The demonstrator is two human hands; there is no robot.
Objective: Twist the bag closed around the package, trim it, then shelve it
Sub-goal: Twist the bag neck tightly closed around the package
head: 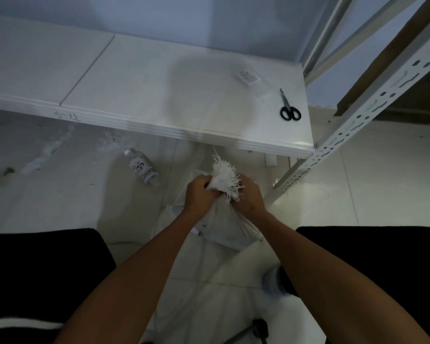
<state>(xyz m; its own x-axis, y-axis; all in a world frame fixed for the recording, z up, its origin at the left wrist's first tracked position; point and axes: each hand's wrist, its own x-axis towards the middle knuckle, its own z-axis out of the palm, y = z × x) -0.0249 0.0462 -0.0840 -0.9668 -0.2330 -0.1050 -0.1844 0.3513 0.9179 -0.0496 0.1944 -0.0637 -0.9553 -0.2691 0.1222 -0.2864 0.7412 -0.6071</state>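
A white woven bag with a package inside hangs below the table edge, between my knees. Its frayed top is bunched into a tuft. My left hand grips the bunched neck from the left. My right hand grips it from the right, with loose threads over its fingers. The package itself is hidden inside the bag. Black-handled scissors lie shut on the white table, near its right end. The metal shelf rack stands at the right.
A plastic bottle lies on the tiled floor under the table edge. A small printed label lies on the table behind the scissors. Another bottle stands by my right knee. A dark object sits at the bottom.
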